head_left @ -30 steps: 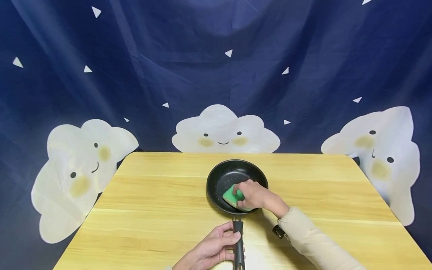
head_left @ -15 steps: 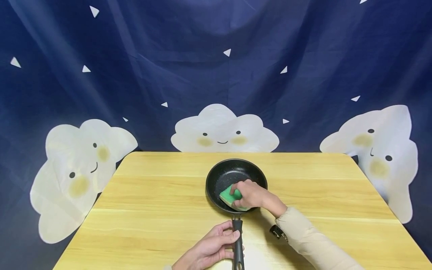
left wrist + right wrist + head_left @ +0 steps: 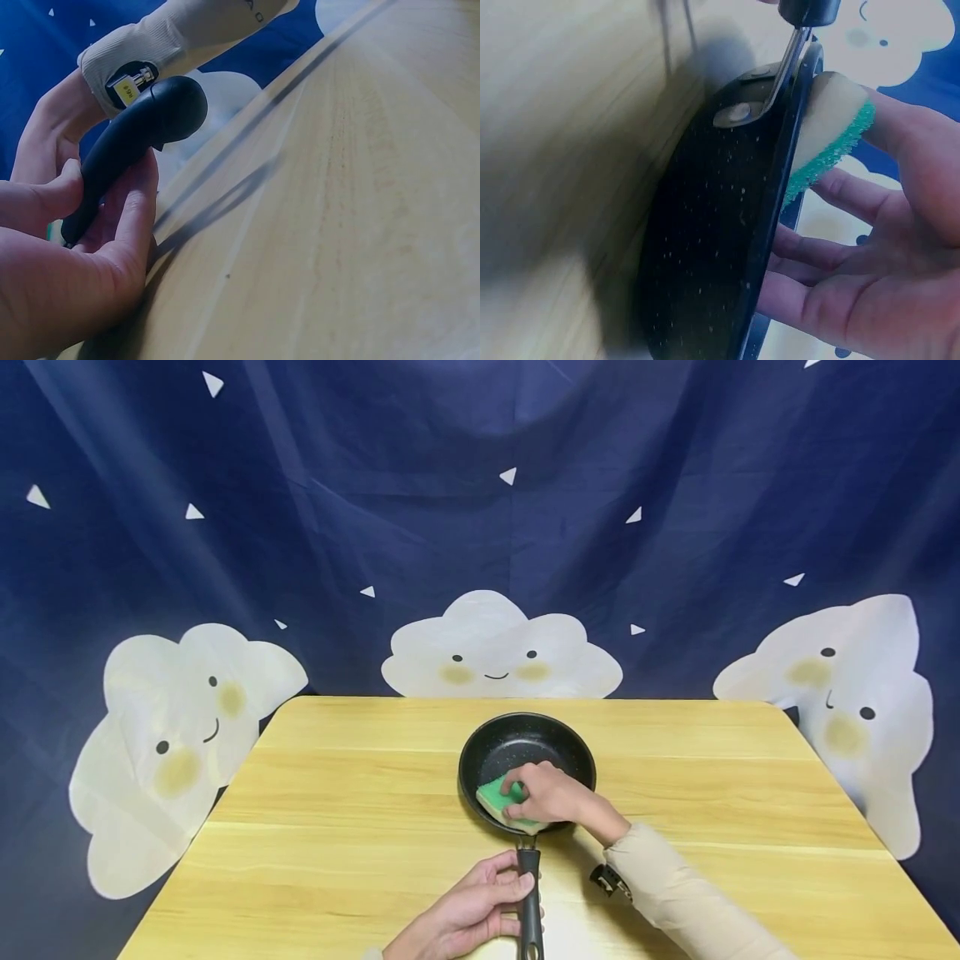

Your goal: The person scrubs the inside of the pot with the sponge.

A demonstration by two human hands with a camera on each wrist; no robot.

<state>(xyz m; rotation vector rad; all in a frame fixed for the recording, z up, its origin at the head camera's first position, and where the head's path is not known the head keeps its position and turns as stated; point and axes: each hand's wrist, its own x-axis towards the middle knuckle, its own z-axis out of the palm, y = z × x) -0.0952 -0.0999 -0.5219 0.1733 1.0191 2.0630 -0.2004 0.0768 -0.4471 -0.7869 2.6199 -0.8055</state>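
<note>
A black frying pan (image 3: 525, 743) with pale specks sits on the wooden table, its handle (image 3: 530, 893) pointing toward me. My left hand (image 3: 480, 902) grips that handle, thumb on top and fingers around the underside; the left wrist view shows the handle (image 3: 142, 120) between thumb and fingers. Inside the pan, at its near left edge, lies a sponge (image 3: 495, 793) with a green scouring face up and a pale underside. My right hand (image 3: 551, 793) pinches it from above. The right wrist view has the sponge (image 3: 832, 135) at the pan's rim beside the handle joint.
The wooden table (image 3: 337, 827) extends on both sides of the pan. Behind it hangs a dark blue curtain (image 3: 420, 510) with smiling clouds and small white triangles. A small black device (image 3: 611, 881) is strapped at the right wrist, by a beige sleeve (image 3: 682, 893).
My right hand has slid the sponge leftward and slightly nearer along the pan's near side. The left hand keeps its hold on the handle, and the pan stays in place.
</note>
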